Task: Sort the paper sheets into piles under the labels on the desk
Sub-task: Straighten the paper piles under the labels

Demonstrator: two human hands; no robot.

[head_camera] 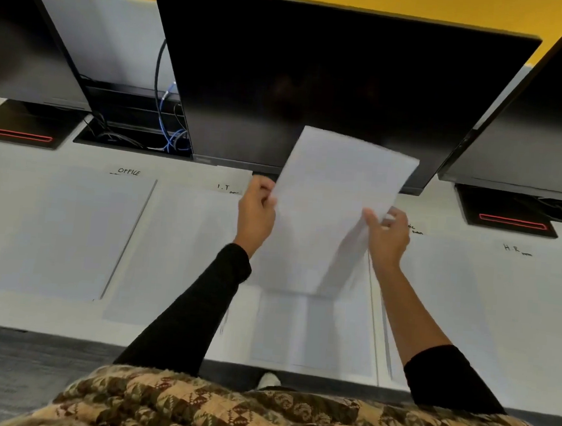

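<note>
1. Thin white rectangular sheets (matte, slightly bowed) are held above the smooth white desk.
2. Their left edge is pinched by the left hand; the right edge is gripped by the right hand, fingers curled.
3. The sheets are tilted between both hands, over a flat pile lying between the I.T label and the H.R label.

Both arms wear black sleeves. The left sleeve reaches the wrist of the left hand. The right sleeve ends higher, leaving the forearm bare behind the right hand. Nearest, a fuzzy garment shows a tan, brown, olive and maroon geometric pattern, with a pale shoe tip just beyond it.
</note>
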